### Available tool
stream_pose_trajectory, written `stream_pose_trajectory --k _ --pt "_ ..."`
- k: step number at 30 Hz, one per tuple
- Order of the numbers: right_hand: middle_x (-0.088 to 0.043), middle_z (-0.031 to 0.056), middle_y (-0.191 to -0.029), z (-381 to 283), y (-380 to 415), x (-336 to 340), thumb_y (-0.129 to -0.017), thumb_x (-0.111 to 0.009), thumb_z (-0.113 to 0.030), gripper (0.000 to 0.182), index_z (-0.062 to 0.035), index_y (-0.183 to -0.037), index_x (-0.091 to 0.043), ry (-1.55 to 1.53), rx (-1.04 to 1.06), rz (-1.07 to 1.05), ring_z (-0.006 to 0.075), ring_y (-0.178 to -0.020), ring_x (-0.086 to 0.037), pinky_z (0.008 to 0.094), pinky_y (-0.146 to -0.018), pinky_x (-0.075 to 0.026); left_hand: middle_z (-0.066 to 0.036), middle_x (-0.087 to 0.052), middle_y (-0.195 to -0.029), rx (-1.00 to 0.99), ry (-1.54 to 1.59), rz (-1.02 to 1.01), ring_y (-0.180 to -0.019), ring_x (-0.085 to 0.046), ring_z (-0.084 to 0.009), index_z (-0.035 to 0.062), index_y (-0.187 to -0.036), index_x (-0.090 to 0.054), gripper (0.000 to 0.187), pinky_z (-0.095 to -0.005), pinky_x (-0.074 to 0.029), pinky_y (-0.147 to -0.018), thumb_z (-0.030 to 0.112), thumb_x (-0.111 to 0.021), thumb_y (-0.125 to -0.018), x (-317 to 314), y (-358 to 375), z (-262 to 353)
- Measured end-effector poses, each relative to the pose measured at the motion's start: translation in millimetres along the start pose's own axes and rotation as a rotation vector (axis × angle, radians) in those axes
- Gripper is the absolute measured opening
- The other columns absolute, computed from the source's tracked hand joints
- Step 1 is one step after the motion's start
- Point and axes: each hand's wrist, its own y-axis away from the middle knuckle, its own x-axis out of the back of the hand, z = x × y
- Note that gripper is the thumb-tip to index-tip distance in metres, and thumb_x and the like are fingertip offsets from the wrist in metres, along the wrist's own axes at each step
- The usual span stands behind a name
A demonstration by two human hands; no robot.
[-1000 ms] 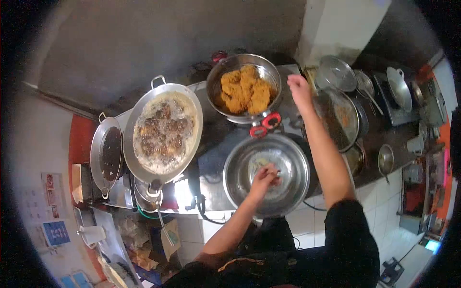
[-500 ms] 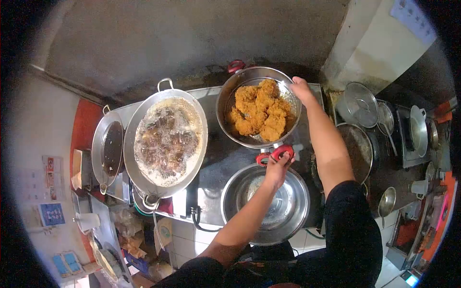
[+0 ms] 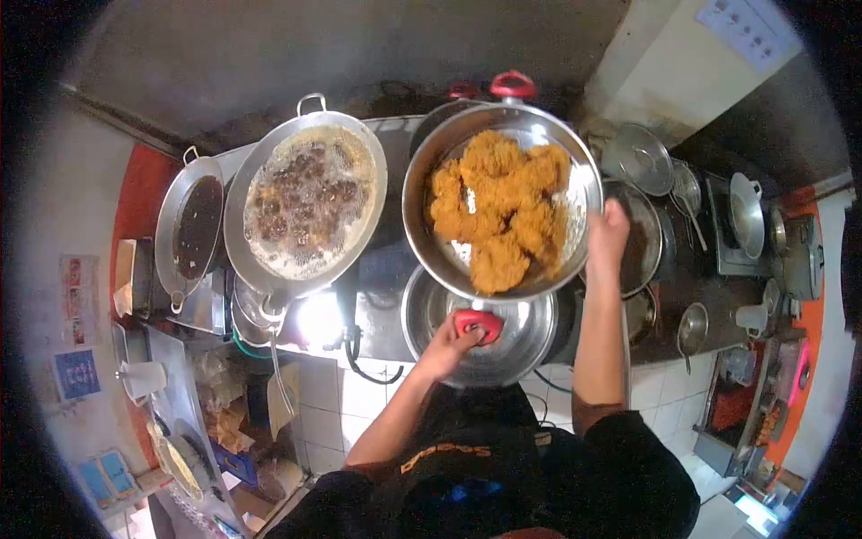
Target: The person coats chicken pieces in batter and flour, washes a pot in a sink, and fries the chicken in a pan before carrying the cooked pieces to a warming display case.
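Observation:
A steel pan (image 3: 418,193) with red handles holds several golden-brown, crisp-coated fried pieces (image 3: 498,202). It is raised above the counter, close to the camera. My left hand (image 3: 446,349) is closed around its near red handle (image 3: 478,327). At the right rim, my right hand (image 3: 609,238) grips the pan, with some fingers hidden. Below the pan's near side stands a wide steel basin (image 3: 420,310), partly covered by the pan. Another pan with a red handle (image 3: 463,90) shows behind the raised one.
On the left, a large wok (image 3: 235,211) holds dark pieces in bubbling oil. Beside it stands a smaller wok (image 3: 164,211) of dark oil. A mesh strainer (image 3: 639,157), a ladle (image 3: 692,330) and another wok (image 3: 747,216) occupy the right counter.
The pan of fried pieces has come up off the pan beneath it and nearer to me. My right hand has moved down along its right rim; my left hand keeps the handle.

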Motion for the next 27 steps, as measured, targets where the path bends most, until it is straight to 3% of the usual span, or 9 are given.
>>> stream_pose_trajectory --k 3,5,10,19,22,24,25,26,27 --pt "-0.021 -0.0035 -0.066 36.5 83.0 30.8 -0.068 -0.047 0.003 0.027 -0.0088 -0.065 -0.023 0.056 -0.001 0.093 0.0074 -0.061 -0.022 0.0281 -0.050 -0.019 -0.013 -0.061 -0.104 0.138 -0.007 -0.125 -0.096 -0.061 -0.0197 -0.0006 -0.112 -0.041 0.032 -0.0300 -0.046 -0.086 0.013 -0.058 -0.090 29.4 62.2 -15.5" --pt "-0.020 -0.0034 -0.065 48.6 136.2 42.6 -0.070 -0.048 0.004 0.029 -0.0090 -0.065 -0.023 0.127 -0.150 0.131 0.0077 -0.059 -0.021 0.0284 -0.050 -0.019 -0.012 -0.061 -0.104 0.192 -0.089 -0.111 -0.094 -0.061 -0.0201 -0.0004 -0.114 -0.041 0.035 -0.0312 -0.047 -0.086 0.014 -0.061 -0.088 49.3 90.2 -39.7" --pt "-0.020 -0.0038 -0.064 122.5 214.5 69.1 -0.072 -0.050 0.005 0.033 -0.0101 -0.066 -0.022 0.079 -0.169 0.167 0.0062 -0.057 -0.022 0.0271 -0.049 -0.019 -0.014 -0.060 -0.108 0.341 -0.124 -0.171 -0.097 -0.062 -0.0223 -0.0017 -0.116 -0.041 0.035 -0.0322 -0.047 -0.089 0.012 -0.059 -0.089 79.1 125.9 -77.2" --pt "-0.024 -0.0026 -0.064 209.9 257.1 71.2 -0.076 -0.054 0.002 0.032 -0.0106 -0.068 -0.025 -0.086 -0.292 0.218 0.0069 -0.057 -0.023 0.0273 -0.050 -0.021 -0.014 -0.060 -0.104 0.312 -0.176 -0.142 -0.093 -0.062 -0.0235 0.0004 -0.119 -0.037 0.044 -0.0337 -0.051 -0.082 0.016 -0.062 -0.087 116.7 120.6 -93.8" --pt "-0.023 -0.0005 -0.064 207.5 271.9 68.5 -0.079 -0.057 -0.002 0.032 -0.0083 -0.069 -0.027 0.035 -0.301 0.194 0.0095 -0.057 -0.024 0.0299 -0.051 -0.023 -0.014 -0.061 -0.103 0.315 -0.152 -0.187 -0.090 -0.063 -0.0229 -0.0001 -0.118 -0.038 0.043 -0.0334 -0.051 -0.081 0.016 -0.063 -0.087 138.4 114.6 -110.4" --pt "-0.021 0.0019 -0.065 202.6 277.9 72.1 -0.080 -0.060 -0.007 0.036 -0.0064 -0.071 -0.025 0.391 -0.208 0.099 0.0133 -0.059 -0.025 0.0317 -0.052 -0.024 -0.013 -0.061 -0.101 0.316 -0.165 -0.165 -0.085 -0.064 -0.0223 -0.0014 -0.115 -0.040 0.038 -0.0335 -0.052 -0.078 0.010 -0.062 -0.086 156.8 106.2 -134.2" --pt "-0.030 0.0075 -0.062 204.3 280.0 75.9 -0.078 -0.064 -0.013 0.037 -0.0039 -0.071 -0.029 0.437 -0.257 0.042 0.0218 -0.057 -0.036 0.0362 -0.053 -0.031 -0.014 -0.062 -0.100 0.288 -0.142 -0.164 -0.084 -0.064 -0.0223 -0.0017 -0.114 -0.041 0.035 -0.0334 -0.053 -0.076 0.008 -0.061 -0.086 165.8 103.2 -146.5" --pt "-0.030 0.0075 -0.062 196.4 284.1 77.3 -0.078 -0.064 -0.013 0.037 -0.0039 -0.071 -0.029 0.444 -0.261 0.039 0.0218 -0.057 -0.036 0.0362 -0.053 -0.031 -0.014 -0.062 -0.100 0.262 -0.118 -0.162 -0.082 -0.064 -0.0223 -0.0020 -0.113 -0.042 0.033 -0.0332 -0.053 -0.075 0.005 -0.060 -0.086 170.1 105.1 -154.7" --pt "-0.038 0.0110 -0.064 180.3 284.0 77.5 -0.076 -0.066 -0.016 0.033 -0.0027 -0.072 -0.035 0.621 -0.236 0.027 0.0276 -0.060 -0.042 0.0395 -0.055 -0.035 -0.013 -0.062 -0.099 0.234 -0.085 -0.165 -0.080 -0.064 -0.0234 -0.0021 -0.112 -0.044 0.032 -0.0339 -0.054 -0.074 0.004 -0.059 -0.084 162.6 110.2 -144.9"
